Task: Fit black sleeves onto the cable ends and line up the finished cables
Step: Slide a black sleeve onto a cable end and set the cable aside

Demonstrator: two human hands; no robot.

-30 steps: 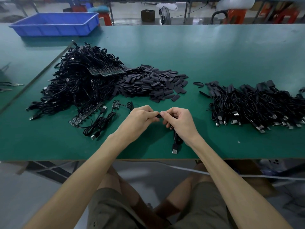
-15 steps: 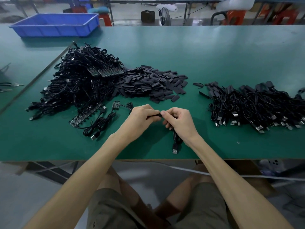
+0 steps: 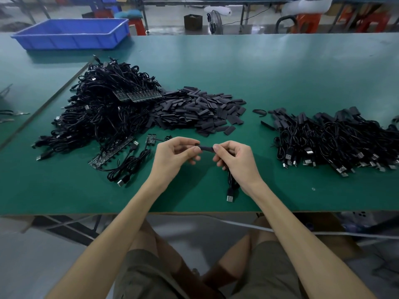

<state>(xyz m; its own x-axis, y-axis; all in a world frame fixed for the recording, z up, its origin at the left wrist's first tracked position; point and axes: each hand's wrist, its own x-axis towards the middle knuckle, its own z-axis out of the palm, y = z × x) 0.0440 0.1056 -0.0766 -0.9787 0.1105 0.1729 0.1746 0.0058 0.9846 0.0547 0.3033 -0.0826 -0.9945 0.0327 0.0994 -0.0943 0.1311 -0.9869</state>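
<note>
A short black sleeve (image 3: 206,148) spans the gap between my two hands above the table's near middle. My left hand (image 3: 172,155) pinches its left end with thumb and fingers. My right hand (image 3: 234,157) pinches its right end and also holds a black cable (image 3: 231,186), whose USB plug hangs below the wrist onto the mat. A heap of loose black sleeves (image 3: 200,111) lies behind my hands. A big tangle of unsleeved cables (image 3: 103,108) sits at the left. A row of finished cables (image 3: 336,139) lies at the right.
The green table (image 3: 259,67) stretches far back, its front edge close to my knees. A blue bin (image 3: 71,33) stands at the back left. Loose cables and a strip of small circuit boards (image 3: 110,153) lie left of my left hand. One stray sleeve (image 3: 259,112) lies near the finished row.
My hands have drawn apart a little, so the black sleeve shows between them. Before, my fingertips met and hid it.
</note>
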